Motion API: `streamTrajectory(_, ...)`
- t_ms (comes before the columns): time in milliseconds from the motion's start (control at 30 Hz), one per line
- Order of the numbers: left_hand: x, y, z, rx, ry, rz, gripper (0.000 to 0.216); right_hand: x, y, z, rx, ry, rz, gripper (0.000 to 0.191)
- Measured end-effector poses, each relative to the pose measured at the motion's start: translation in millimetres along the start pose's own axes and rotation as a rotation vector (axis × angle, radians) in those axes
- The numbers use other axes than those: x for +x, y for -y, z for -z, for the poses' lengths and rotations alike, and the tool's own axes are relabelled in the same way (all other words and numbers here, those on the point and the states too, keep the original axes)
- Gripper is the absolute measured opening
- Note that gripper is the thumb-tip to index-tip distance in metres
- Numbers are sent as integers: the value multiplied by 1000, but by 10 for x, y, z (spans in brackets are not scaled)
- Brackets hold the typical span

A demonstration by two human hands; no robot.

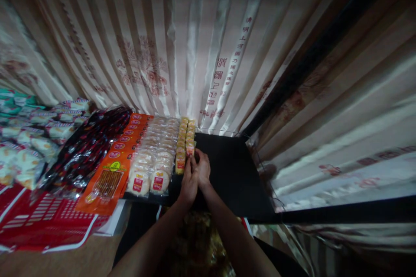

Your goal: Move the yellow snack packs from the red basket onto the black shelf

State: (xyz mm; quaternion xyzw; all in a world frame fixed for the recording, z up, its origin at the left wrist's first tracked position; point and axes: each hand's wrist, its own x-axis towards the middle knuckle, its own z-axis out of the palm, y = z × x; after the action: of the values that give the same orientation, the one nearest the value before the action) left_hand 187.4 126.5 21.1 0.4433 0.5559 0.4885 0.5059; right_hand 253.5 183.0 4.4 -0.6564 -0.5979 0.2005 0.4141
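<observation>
Two bare hands meet at the front of the right-hand column of small yellow packets (pixel 182 135), the left hand (pixel 190 177) and the right hand (pixel 203 167) side by side and touching, with their fingers drawn close together. Their fingertips are at the near end of the front packet (pixel 190 149) in that column, which bears a red label; whether they pinch it or only press against it cannot be told. This packet lies on a black shelf (pixel 232 173), whose bare surface stretches to the right of the hands. Just left of the yellow columns lie two columns of clear-wrapped round crackers (pixel 159 180) with red labels, overlapping from front to back. Beside these come overlapping orange packs (pixel 108 177), the front one showing brown sticks, then a heap of shiny dark packs (pixel 92 140), white packets (pixel 32 160) and, at the far left, green packets (pixel 16 100). Below on the left is a red basket (pixel 48 220) with white edging. Blurred golden wrappers (pixel 203 242) show between the forearms. Behind everything hangs a pleated pale curtain (pixel 195 43) with reddish writing, crossed on the right by a dark slanting pole (pixel 312 67).
</observation>
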Motion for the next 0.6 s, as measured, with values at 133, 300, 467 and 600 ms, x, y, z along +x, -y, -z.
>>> streamTrajectory(133, 26, -4, -20, -24, 16, -27, 58, -16, 38, -1, 88, 7, -23, 43)
streamTrajectory(300, 78, 42, -31, -28, 10, -32, 53, -10, 87, -7, 130, 1, 3, 32)
streamTrajectory(467, 100, 76, -48, 6, -2, -44, 52, -11, 87, -2, 107, 12, -18, 26)
streamTrajectory(600, 120, 62, -72, 14, -9, -50, 52, -4, 84, -2, 106, 9, -14, 29)
